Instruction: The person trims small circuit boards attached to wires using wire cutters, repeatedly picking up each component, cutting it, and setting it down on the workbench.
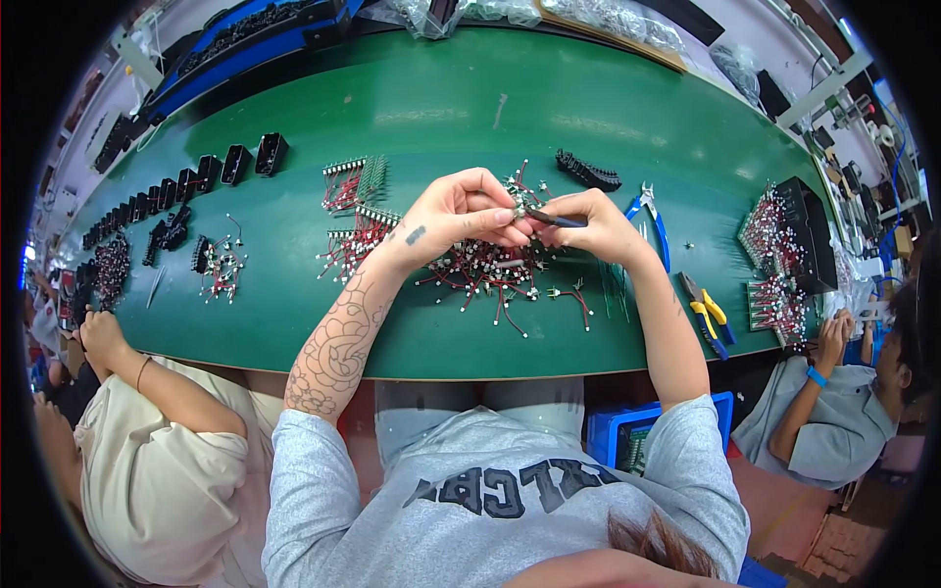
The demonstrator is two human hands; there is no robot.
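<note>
Over the green table, my left hand (pixel 459 211) pinches a small circuit board (pixel 520 212) between thumb and fingers. My right hand (pixel 592 225) is closed around a slim black tool (pixel 557 220), its tip at the board; the tool's exact kind is hard to make out. Under and around both hands lies a pile of small boards with red wires and white ends (pixel 480 269). To its left are panels of joined boards (pixel 355 184), some with red wires attached. Blue-handled pliers (pixel 659 227) lie just beyond my right wrist.
Yellow-and-blue pliers (pixel 708 312) lie right of my forearm. A black strip of parts (pixel 588 171) sits behind my right hand. Black housings (pixel 186 183) line the left side; a black bin (pixel 810 235) stands right. Co-workers sit on both sides. A blue crate (pixel 606 431) is below the edge.
</note>
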